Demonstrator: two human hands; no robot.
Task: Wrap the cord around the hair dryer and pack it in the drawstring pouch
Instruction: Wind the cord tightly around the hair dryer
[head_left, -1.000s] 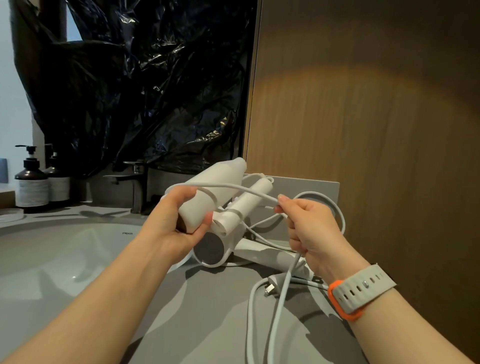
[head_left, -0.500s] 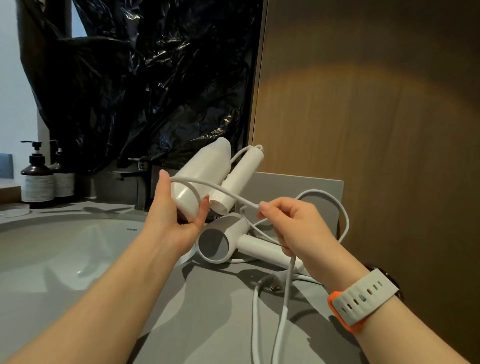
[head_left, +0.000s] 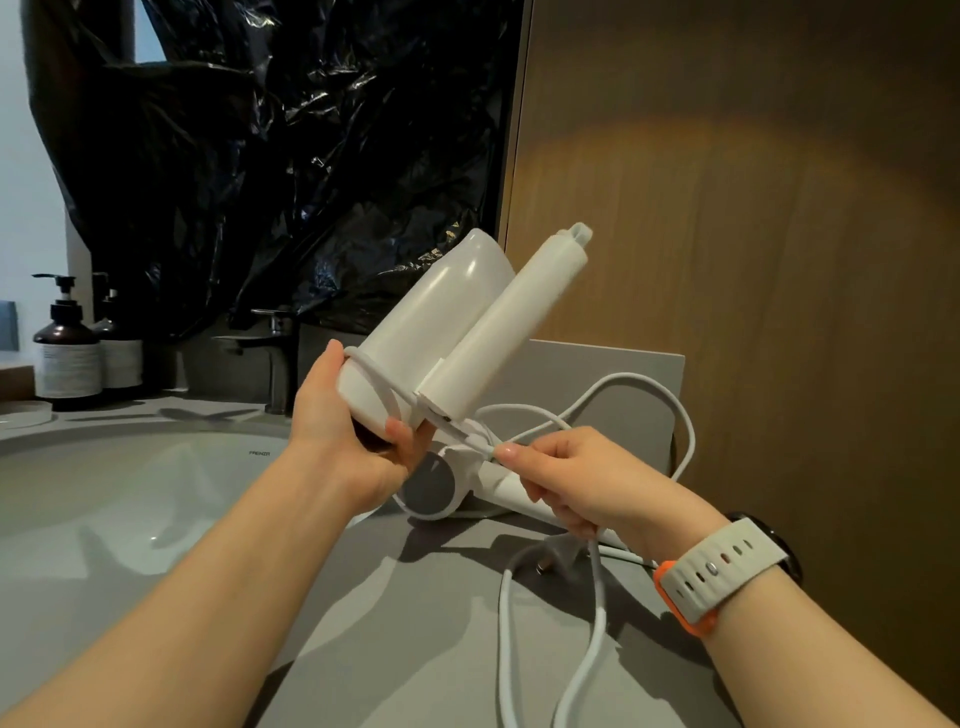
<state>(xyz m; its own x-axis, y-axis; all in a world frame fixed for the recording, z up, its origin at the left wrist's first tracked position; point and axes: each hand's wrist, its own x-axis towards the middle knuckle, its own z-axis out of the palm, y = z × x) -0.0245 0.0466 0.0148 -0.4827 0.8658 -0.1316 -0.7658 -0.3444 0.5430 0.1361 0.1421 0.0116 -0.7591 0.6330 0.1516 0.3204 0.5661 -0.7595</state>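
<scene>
Writing: we found short dark print (head_left: 258, 453) on the sink (head_left: 104, 493) rim, just left of the left wrist, too small to read reliably. The pump bottles (head_left: 67, 358), well to the left of the left hand, carried pale labels whose text was illegible. We saw no brand mark on the hair dryer.

Hair dryer (head_left: 441, 332): white and raised off the tabletop (head_left: 415, 623). Its long axis was tilted, running from the left hand up and to the right. The far end pointed toward the wood panel. The handle (head_left: 509, 332) lay folded parallel against the barrel's right side.

Left hand (head_left: 343, 447): it gripped the barrel's lower end, thumb on the near side and fingers around the back.

Cord (head_left: 601, 608): one turn crossed the barrel just above the left thumb, then ran tight to the right hand.

Right hand (head_left: 587, 478): it pinched the cord between thumb and forefinger, just right of the left hand. The slack dropped below the right hand onto the tabletop, and another loop arched beyond it. The right wrist bore a watch (head_left: 722, 571) with a pale strap edged in orange.

A second white appliance (head_left: 431, 488) lay on the tabletop directly behind both hands.
</scene>
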